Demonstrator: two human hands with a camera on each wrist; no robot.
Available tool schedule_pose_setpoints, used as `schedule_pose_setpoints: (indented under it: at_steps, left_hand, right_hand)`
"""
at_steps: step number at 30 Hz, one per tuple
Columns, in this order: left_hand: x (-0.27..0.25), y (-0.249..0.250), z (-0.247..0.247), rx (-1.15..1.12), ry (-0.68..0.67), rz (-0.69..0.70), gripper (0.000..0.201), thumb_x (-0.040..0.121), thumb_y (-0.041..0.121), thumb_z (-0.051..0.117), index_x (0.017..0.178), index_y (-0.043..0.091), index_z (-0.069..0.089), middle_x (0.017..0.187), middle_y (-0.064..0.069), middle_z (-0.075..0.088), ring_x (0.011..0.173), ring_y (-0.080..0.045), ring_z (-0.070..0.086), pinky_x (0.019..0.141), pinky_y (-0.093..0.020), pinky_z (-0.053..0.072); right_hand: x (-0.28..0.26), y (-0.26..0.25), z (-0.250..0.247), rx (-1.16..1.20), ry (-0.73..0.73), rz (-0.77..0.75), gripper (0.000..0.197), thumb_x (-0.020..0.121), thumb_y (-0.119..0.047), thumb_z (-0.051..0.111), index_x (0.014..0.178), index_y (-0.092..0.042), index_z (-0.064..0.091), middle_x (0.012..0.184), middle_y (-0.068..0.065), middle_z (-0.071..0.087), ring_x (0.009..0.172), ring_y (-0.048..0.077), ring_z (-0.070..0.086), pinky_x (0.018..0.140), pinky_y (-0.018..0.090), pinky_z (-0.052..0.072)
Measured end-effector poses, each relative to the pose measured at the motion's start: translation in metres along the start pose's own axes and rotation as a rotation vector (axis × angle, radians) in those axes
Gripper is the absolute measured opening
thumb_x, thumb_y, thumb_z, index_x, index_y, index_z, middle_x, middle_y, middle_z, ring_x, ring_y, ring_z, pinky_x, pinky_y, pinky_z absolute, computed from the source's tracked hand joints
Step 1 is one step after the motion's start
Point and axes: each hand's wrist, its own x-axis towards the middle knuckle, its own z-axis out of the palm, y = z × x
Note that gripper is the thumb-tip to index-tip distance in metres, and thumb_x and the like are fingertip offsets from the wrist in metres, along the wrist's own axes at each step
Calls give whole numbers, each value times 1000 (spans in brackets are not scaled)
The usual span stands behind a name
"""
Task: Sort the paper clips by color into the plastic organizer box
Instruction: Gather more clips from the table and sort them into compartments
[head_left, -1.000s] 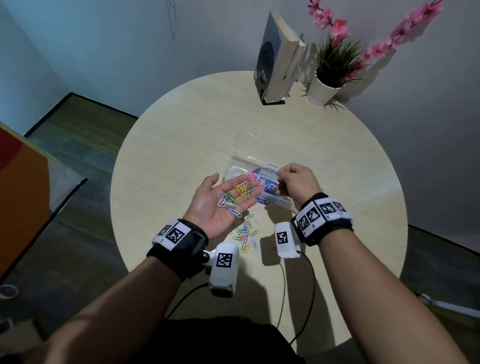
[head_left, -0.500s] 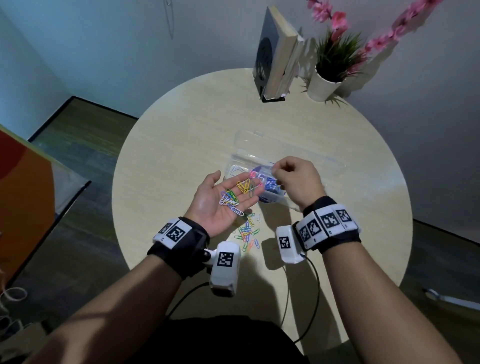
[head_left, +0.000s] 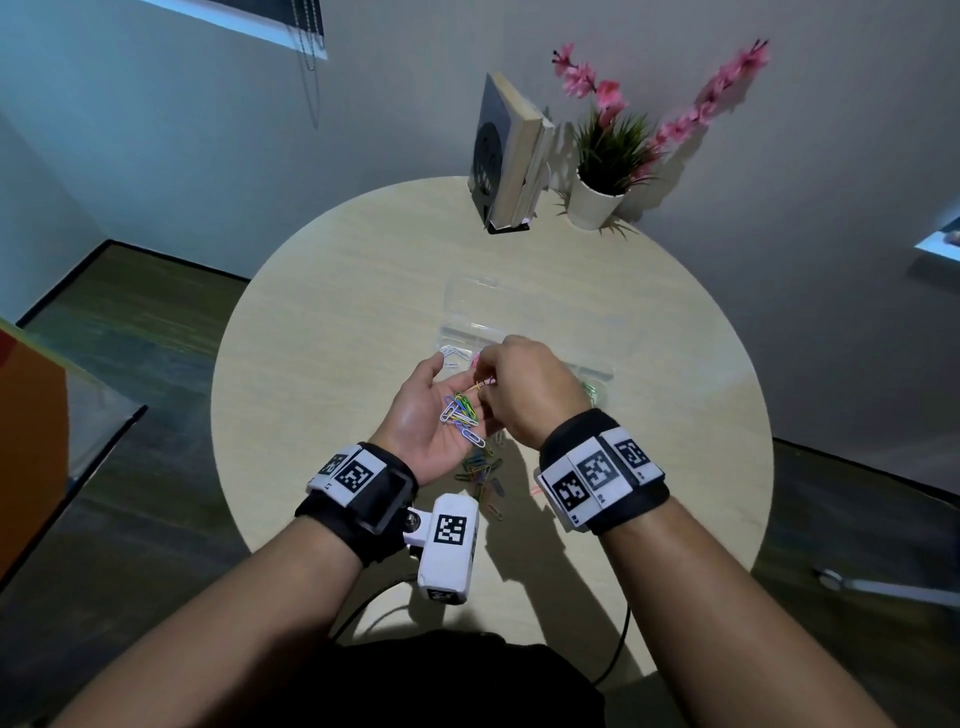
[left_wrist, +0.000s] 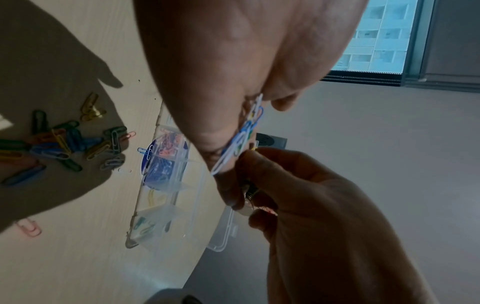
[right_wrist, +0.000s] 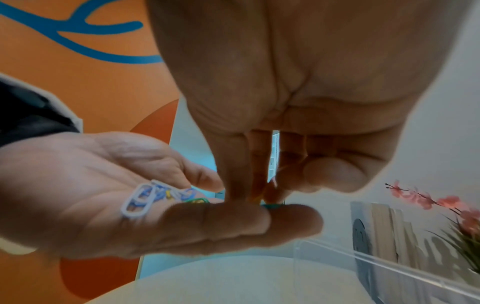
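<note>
A: Which step?
B: Right hand (head_left: 524, 395) fingers (right_wrist: 233, 185) are pinching a clip (head_left: 484, 385) off the open left hand (head_left: 436, 415), just before the box (head_left: 467, 332).
A: Next?
B: Probably dropping it in its matching compartment.

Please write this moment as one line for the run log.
left hand: open, palm up, mixed clips on it | right hand: picking at those clips | box: open, partly sorted | table: loose clips remain
</note>
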Motion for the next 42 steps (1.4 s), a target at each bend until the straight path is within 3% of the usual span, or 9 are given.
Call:
schedule_pose_setpoints:
  at_steps: [8,13,19,22,25,27,31,38,42]
  left_hand:
    - [-3,-4,1,20,-2,-12,61,100,48,25,100,0,63,87,-19,65,73,-27,67,63,-32,57]
    - [-4,-3,3,5,-8,11,66,99,50,25,116,-4,58,107,-26,63,95,-36,66,90,-44,52]
    - [0,-2,1,-19,11,24,74,98,55,22,134,-6,45,105,-23,63,91,-35,67,87,-44,52]
    - [1,-3,4,-5,-3,11,76,98,58,21,126,-5,53,110,-25,63,102,-36,63,85,-45,56]
    - [2,-4,4,35,-24,-8,79,96,62,19,125,-1,55,104,-21,66,91,-29,66,79,-38,57]
    - [4,-4,0,32,0,-12,81,94,64,20,129,-1,52,117,-21,61,101,-29,61,98,-39,45]
    - [7,-5,-6,44,22,-24,84,93,67,21,137,1,48,148,-21,37,120,-29,46,114,-40,26]
    - [6,-10,-4,65,30,-26,81,94,67,20,134,3,51,117,-22,64,101,-30,65,93,-39,47]
    - [5,-9,-3,70,-14,-20,83,94,65,17,131,-1,52,111,-22,65,99,-29,64,97,-39,46]
  right_hand:
    - [-1,-2,-2,118,-53,13,19,80,-7,56,89,-21,65,88,4,65,83,24,63,72,33,54]
    - [2,13,-8,716,55,104,16,84,-5,61,82,-20,64,72,1,62,61,15,58,58,22,45]
    - [-8,21,-18,1329,-6,257,25,85,10,41,70,-7,53,57,12,53,45,20,47,42,22,39]
    - [-12,16,-12,1056,-19,173,21,86,-1,54,67,-11,53,56,8,57,49,21,56,42,24,45]
    - [-11,13,-2,432,-56,35,10,78,-17,66,71,-17,59,72,5,66,67,22,63,62,30,51]
    - [-9,11,1,257,-77,41,10,76,-21,67,70,-16,61,74,3,66,71,21,61,64,31,50]
    - [-8,3,3,151,-107,85,18,75,-21,66,63,-18,54,74,6,64,69,23,59,59,29,42]
    - [-6,-2,3,199,-194,142,21,75,-11,61,57,-17,50,63,4,53,63,23,52,54,25,36]
    - [-8,5,-1,227,-144,140,20,76,-15,60,59,-16,51,71,8,60,71,26,55,59,27,38]
